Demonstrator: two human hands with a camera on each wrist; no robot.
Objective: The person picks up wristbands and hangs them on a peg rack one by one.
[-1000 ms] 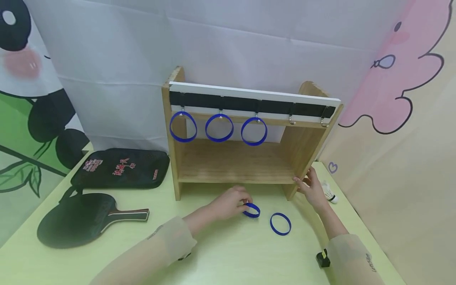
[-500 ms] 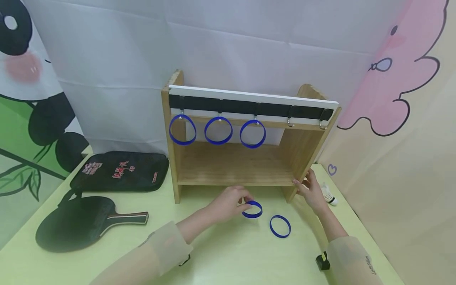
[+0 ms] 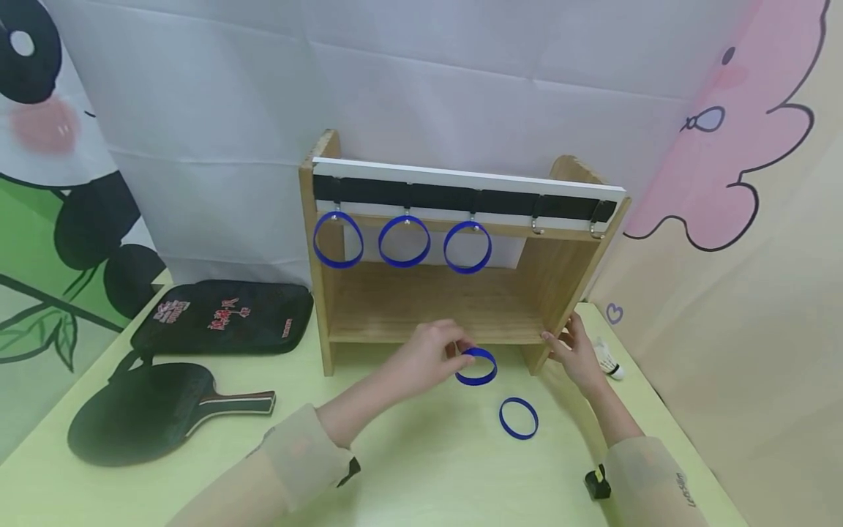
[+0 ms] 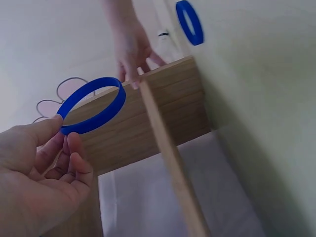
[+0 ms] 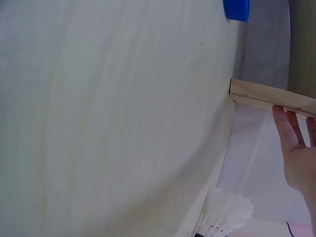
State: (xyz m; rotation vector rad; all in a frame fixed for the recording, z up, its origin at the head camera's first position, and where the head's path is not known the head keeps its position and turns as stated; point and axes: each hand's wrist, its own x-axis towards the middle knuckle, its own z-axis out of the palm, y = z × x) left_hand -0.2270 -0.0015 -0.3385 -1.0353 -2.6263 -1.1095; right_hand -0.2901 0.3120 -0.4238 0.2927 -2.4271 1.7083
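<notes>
My left hand pinches a blue wristband-like ring between thumb and fingers, raised in front of the lower shelf board. In the left wrist view this ring tilts outward from the fingertips. My right hand holds the right side panel of the wooden shelf, thumb at the front edge and fingers on the outer face. Three like rings hang from hooks on the rack's black strip: the left, middle and right one. Another blue ring lies on the table.
A black table tennis bat and a black zipped case lie on the left. Beside the right hand is a shuttlecock. A small black object lies by the right sleeve. Two further hooks stick out at the strip's right end.
My left hand has lifted its ring from near the tabletop, moving up and slightly right. My right hand stays at the side panel; the camera view shifted a little earlier on.
</notes>
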